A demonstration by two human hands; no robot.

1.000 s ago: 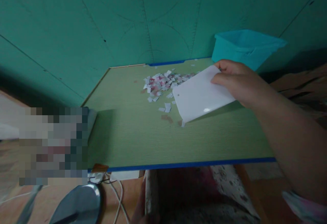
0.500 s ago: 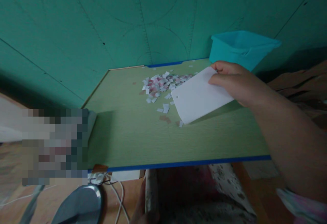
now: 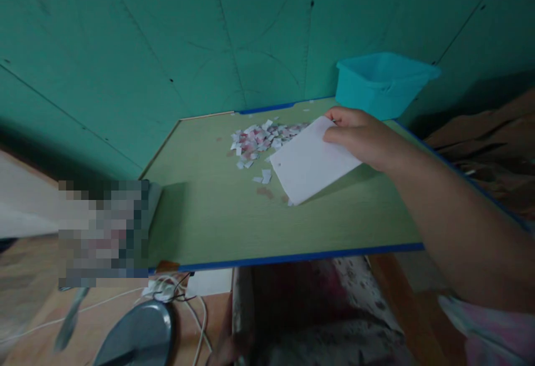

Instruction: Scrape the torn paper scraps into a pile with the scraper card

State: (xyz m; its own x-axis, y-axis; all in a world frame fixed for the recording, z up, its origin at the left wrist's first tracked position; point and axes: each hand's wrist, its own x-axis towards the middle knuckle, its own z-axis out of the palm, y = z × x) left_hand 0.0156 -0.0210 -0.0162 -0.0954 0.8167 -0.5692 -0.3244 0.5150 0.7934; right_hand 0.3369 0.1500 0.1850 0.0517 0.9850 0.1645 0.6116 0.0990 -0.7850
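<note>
My right hand (image 3: 363, 135) grips the far edge of a white plastic card (image 3: 307, 161), fingers curled over its top. The card stands tilted with its lower edge on the green tabletop (image 3: 234, 221). Just left of the card lies a heap of small white and pink paper scraps (image 3: 261, 137), and a few loose scraps (image 3: 263, 175) sit at the card's near corner. My left hand is out of sight.
A teal plastic tub (image 3: 380, 82) stands at the table's back right corner, against the green wall. A blurred-out patch (image 3: 102, 232) covers the table's left edge. Below the blue front edge (image 3: 292, 257) are white cables (image 3: 196, 316), a rounded grey object (image 3: 137, 338) and patterned cloth (image 3: 368, 299).
The view has shifted, so everything sits further left in the picture. My right hand and the card have kept their place beside the scrap heap.
</note>
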